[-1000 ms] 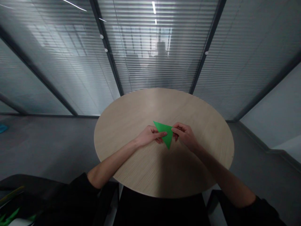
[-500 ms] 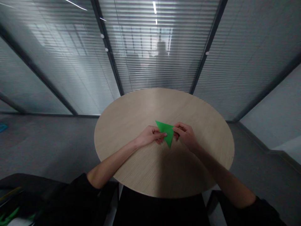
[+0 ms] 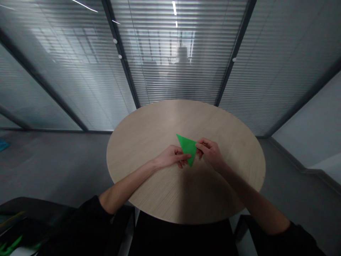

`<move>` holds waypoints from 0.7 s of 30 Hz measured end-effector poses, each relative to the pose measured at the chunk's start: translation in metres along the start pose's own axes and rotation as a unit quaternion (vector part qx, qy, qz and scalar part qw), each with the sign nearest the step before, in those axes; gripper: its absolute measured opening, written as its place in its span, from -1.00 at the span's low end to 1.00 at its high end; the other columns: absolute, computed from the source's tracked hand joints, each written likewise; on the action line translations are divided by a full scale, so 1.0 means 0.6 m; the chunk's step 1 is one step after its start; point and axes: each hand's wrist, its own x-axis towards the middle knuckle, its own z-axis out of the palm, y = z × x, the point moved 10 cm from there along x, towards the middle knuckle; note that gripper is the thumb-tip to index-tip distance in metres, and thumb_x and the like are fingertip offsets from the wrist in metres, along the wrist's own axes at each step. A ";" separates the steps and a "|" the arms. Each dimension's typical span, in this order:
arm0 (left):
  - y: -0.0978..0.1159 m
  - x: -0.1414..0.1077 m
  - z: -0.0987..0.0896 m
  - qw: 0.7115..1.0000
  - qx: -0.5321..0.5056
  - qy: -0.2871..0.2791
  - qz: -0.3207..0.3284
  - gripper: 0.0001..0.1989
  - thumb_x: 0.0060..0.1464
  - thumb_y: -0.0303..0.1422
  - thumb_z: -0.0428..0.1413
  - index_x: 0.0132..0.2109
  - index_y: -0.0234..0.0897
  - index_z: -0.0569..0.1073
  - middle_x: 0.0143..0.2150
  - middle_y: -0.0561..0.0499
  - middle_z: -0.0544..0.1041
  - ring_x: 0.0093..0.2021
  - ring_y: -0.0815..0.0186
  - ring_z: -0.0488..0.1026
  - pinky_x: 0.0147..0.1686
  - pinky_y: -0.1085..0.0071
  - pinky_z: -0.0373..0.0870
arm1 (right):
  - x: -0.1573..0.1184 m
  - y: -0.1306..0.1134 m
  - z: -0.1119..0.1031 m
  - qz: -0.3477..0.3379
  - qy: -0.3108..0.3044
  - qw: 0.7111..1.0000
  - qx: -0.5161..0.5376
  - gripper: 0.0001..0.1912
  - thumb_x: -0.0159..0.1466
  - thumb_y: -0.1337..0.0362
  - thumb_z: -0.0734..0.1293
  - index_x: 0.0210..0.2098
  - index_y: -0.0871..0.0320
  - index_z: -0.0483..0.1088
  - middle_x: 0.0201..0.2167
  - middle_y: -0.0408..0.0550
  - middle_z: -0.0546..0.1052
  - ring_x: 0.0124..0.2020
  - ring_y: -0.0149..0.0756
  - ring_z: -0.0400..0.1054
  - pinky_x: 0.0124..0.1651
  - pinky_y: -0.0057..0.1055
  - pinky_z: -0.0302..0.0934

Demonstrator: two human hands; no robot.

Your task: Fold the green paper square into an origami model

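Observation:
A bright green sheet of paper [image 3: 187, 145], triangular in outline, is held up over the round wooden table. My left hand [image 3: 176, 156] grips its lower left part, with the thumb lying across the front and the other fingers behind. At the paper's right corner, my right hand [image 3: 209, 150] pinches the edge between thumb and fingers. One pointed corner of the paper aims up and to the left, another downward. The fingers behind the sheet are partly hidden.
The pale round table [image 3: 149, 124] lies under both hands. Beyond it stands a glass partition with blinds [image 3: 176, 81]. Dark chair parts [image 3: 34, 206] and some green items [image 3: 12, 245] are at the lower left. Something blue [image 3: 3, 144] lies on the floor, far left.
My left hand has moved slightly down and right along the paper, nearer its lower corner. The paper has tilted a little. My right hand keeps its pinch in nearly the same place.

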 end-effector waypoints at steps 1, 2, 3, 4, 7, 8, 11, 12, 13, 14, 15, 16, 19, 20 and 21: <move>-0.001 0.000 -0.001 1.000 0.000 0.002 -0.003 -0.63 0.08 -0.12 0.35 -0.37 -0.40 0.56 -0.45 -0.02 0.60 -0.54 0.42 0.50 -0.48 0.51 0.46 | 0.000 0.002 0.000 0.003 0.000 1.000 -0.001 -0.76 0.18 0.13 0.39 -0.53 0.12 0.38 -0.63 -0.21 0.41 -0.65 -0.44 0.26 -0.58 -0.46 0.17; -0.001 -0.001 0.000 1.000 0.000 0.001 -0.004 -0.64 0.06 -0.13 0.37 -0.36 -0.39 0.56 -0.44 -0.01 0.60 -0.54 0.43 0.50 -0.49 0.52 0.46 | 0.000 0.003 0.000 0.005 0.000 1.000 -0.002 -0.76 0.18 0.14 0.39 -0.53 0.12 0.38 -0.63 -0.21 0.41 -0.65 -0.44 0.26 -0.58 -0.46 0.17; -0.001 -0.001 0.001 1.000 0.000 -0.004 -0.004 -0.64 0.03 -0.14 0.39 -0.34 -0.39 0.57 -0.43 -0.01 0.61 -0.54 0.44 0.50 -0.49 0.52 0.46 | 0.001 0.004 0.000 0.006 0.000 1.000 -0.004 -0.76 0.19 0.14 0.39 -0.53 0.12 0.38 -0.63 -0.21 0.41 -0.65 -0.44 0.26 -0.58 -0.46 0.17; -0.001 -0.002 0.003 1.000 0.000 -0.011 -0.004 -0.64 0.01 -0.13 0.40 -0.34 -0.39 0.57 -0.43 0.00 0.61 -0.54 0.44 0.49 -0.50 0.53 0.45 | 0.001 0.004 0.000 0.007 0.000 1.000 -0.004 -0.76 0.19 0.14 0.39 -0.53 0.12 0.38 -0.63 -0.20 0.41 -0.65 -0.44 0.26 -0.58 -0.45 0.17; -0.005 -0.002 0.012 0.999 -0.001 -0.035 -0.008 -0.59 0.01 -0.07 0.39 -0.36 -0.39 0.56 -0.48 0.01 0.57 -0.55 0.43 0.49 -0.52 0.53 0.44 | 0.000 0.003 0.002 0.009 0.000 1.000 -0.005 -0.74 0.18 0.12 0.39 -0.54 0.11 0.37 -0.63 -0.20 0.41 -0.65 -0.43 0.25 -0.58 -0.45 0.18; -0.006 -0.003 0.015 0.999 -0.005 -0.043 -0.010 -0.56 0.04 -0.03 0.36 -0.37 -0.39 0.55 -0.49 0.00 0.56 -0.54 0.41 0.50 -0.53 0.52 0.44 | 0.000 0.003 0.002 0.010 0.000 1.000 -0.005 -0.74 0.17 0.11 0.39 -0.54 0.11 0.37 -0.64 -0.20 0.40 -0.65 -0.43 0.25 -0.58 -0.45 0.19; -0.010 -0.004 0.025 0.998 -0.017 -0.060 -0.014 -0.49 0.11 0.06 0.28 -0.38 -0.38 0.53 -0.48 -0.03 0.57 -0.55 0.40 0.50 -0.53 0.50 0.44 | 0.001 0.005 0.000 0.011 0.008 1.000 -0.003 -0.74 0.17 0.09 0.40 -0.52 0.11 0.38 -0.63 -0.20 0.41 -0.64 -0.43 0.25 -0.58 -0.46 0.19; -0.009 -0.004 0.027 0.998 -0.016 -0.063 -0.013 -0.48 0.13 0.06 0.26 -0.39 -0.38 0.53 -0.47 -0.03 0.57 -0.55 0.40 0.49 -0.54 0.49 0.43 | 0.001 0.006 -0.002 0.011 0.012 1.000 -0.003 -0.74 0.17 0.10 0.40 -0.52 0.11 0.38 -0.63 -0.20 0.41 -0.64 -0.44 0.25 -0.59 -0.46 0.18; -0.008 -0.005 0.029 0.998 -0.010 -0.065 -0.012 -0.49 0.13 0.06 0.26 -0.38 -0.38 0.53 -0.47 -0.04 0.58 -0.55 0.40 0.49 -0.53 0.49 0.43 | 0.001 0.006 -0.002 0.011 0.014 1.000 -0.003 -0.74 0.18 0.10 0.39 -0.52 0.11 0.37 -0.62 -0.20 0.41 -0.64 -0.44 0.25 -0.59 -0.47 0.18; -0.007 -0.005 0.029 0.998 -0.002 -0.064 -0.010 -0.51 0.13 0.03 0.27 -0.38 -0.38 0.53 -0.47 -0.03 0.57 -0.55 0.40 0.49 -0.53 0.49 0.43 | 0.001 0.006 -0.003 0.011 0.014 1.000 -0.004 -0.73 0.18 0.10 0.39 -0.52 0.11 0.37 -0.62 -0.21 0.40 -0.64 -0.45 0.25 -0.59 -0.47 0.18; -0.006 -0.006 0.029 0.998 0.006 -0.061 -0.009 -0.54 0.11 0.00 0.30 -0.38 -0.38 0.53 -0.47 -0.03 0.57 -0.54 0.39 0.50 -0.53 0.49 0.43 | 0.001 0.006 -0.003 0.011 0.014 1.000 -0.003 -0.73 0.18 0.10 0.39 -0.53 0.11 0.37 -0.63 -0.21 0.40 -0.65 -0.45 0.25 -0.59 -0.47 0.17; -0.005 -0.006 0.028 0.998 0.013 -0.058 -0.008 -0.57 0.09 -0.03 0.33 -0.37 -0.38 0.54 -0.47 -0.02 0.57 -0.53 0.39 0.50 -0.52 0.49 0.43 | 0.001 0.005 -0.003 0.011 0.014 1.000 -0.003 -0.73 0.18 0.10 0.39 -0.53 0.11 0.36 -0.63 -0.22 0.39 -0.65 -0.45 0.25 -0.59 -0.47 0.17; -0.004 -0.007 0.026 0.998 0.026 -0.055 -0.005 -0.60 0.04 -0.08 0.37 -0.38 -0.38 0.54 -0.48 0.00 0.56 -0.53 0.38 0.50 -0.52 0.48 0.44 | 0.000 0.001 -0.002 0.007 0.012 1.000 -0.004 -0.72 0.18 0.09 0.39 -0.54 0.11 0.36 -0.64 -0.23 0.38 -0.65 -0.45 0.25 -0.59 -0.47 0.18; -0.006 -0.007 0.028 0.998 0.028 -0.063 -0.006 -0.59 0.05 -0.06 0.35 -0.38 -0.38 0.54 -0.47 -0.01 0.56 -0.54 0.38 0.51 -0.53 0.48 0.44 | 0.000 0.000 -0.002 0.007 0.012 1.000 -0.006 -0.72 0.18 0.09 0.39 -0.54 0.11 0.36 -0.64 -0.22 0.38 -0.65 -0.45 0.25 -0.59 -0.47 0.18; -0.008 -0.007 0.031 0.997 0.030 -0.074 -0.008 -0.57 0.08 -0.04 0.33 -0.37 -0.38 0.54 -0.47 -0.02 0.56 -0.54 0.37 0.51 -0.53 0.48 0.44 | 0.000 0.000 -0.002 0.007 0.013 1.000 -0.007 -0.73 0.18 0.10 0.39 -0.54 0.11 0.36 -0.64 -0.22 0.38 -0.65 -0.45 0.25 -0.59 -0.47 0.17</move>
